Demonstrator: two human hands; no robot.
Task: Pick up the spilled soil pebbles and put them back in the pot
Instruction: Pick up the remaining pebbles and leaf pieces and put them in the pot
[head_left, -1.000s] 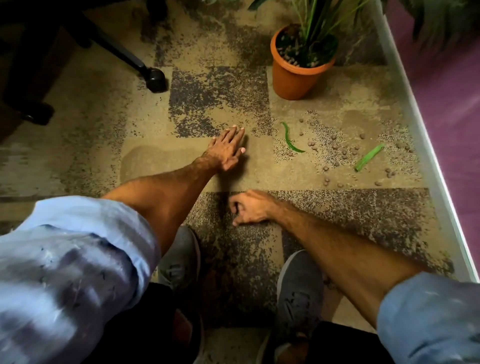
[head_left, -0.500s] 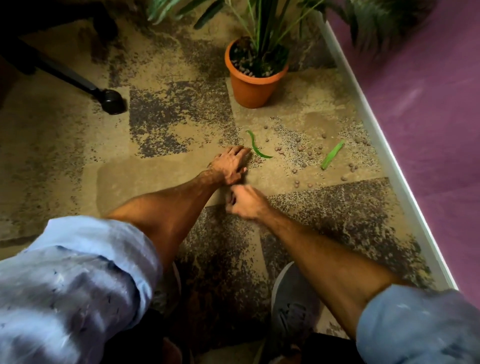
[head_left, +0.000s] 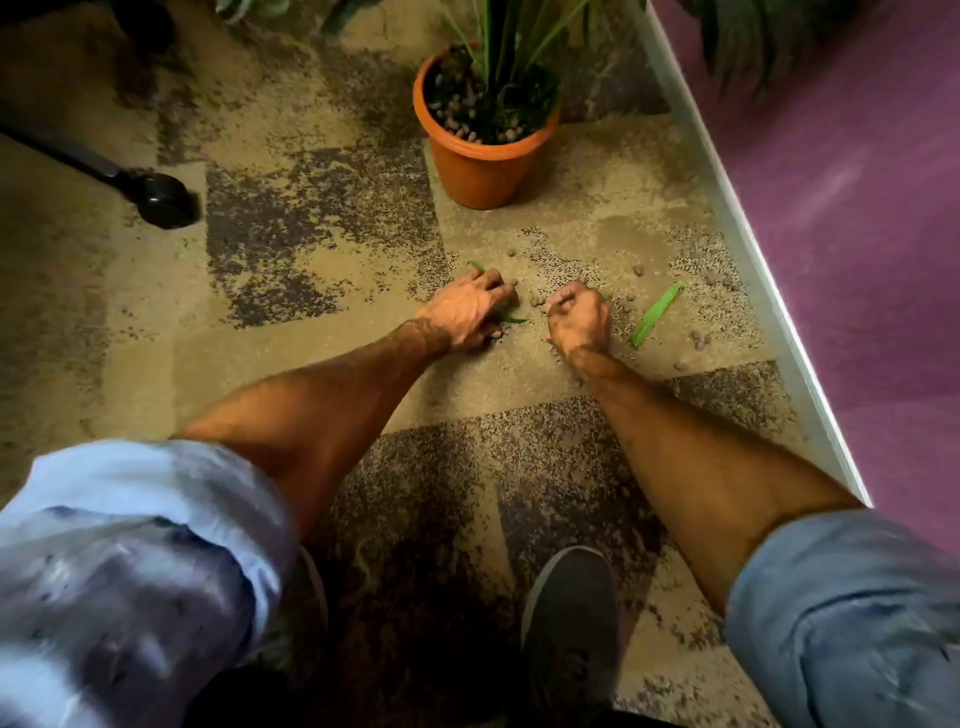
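Note:
Small brown soil pebbles (head_left: 537, 300) lie scattered on the carpet in front of the orange pot (head_left: 483, 166), which holds a green plant and more pebbles. Some lie farther right (head_left: 701, 340). My left hand (head_left: 465, 312) rests palm down on the carpet with its fingers apart, covering most of a curved green leaf (head_left: 511, 319) and touching a few pebbles. My right hand (head_left: 579, 317) is beside it among the pebbles, fingers curled downward. What they enclose is hidden.
A straight green leaf (head_left: 655, 314) lies right of my right hand. A white skirting board (head_left: 753, 260) and a purple wall close off the right side. A black chair caster (head_left: 161, 200) stands at the left. My grey shoe (head_left: 571, 623) is below.
Both hands have moved forward and right into the spilled pebbles. The left hand now covers the curved leaf. The view has come closer to the pot.

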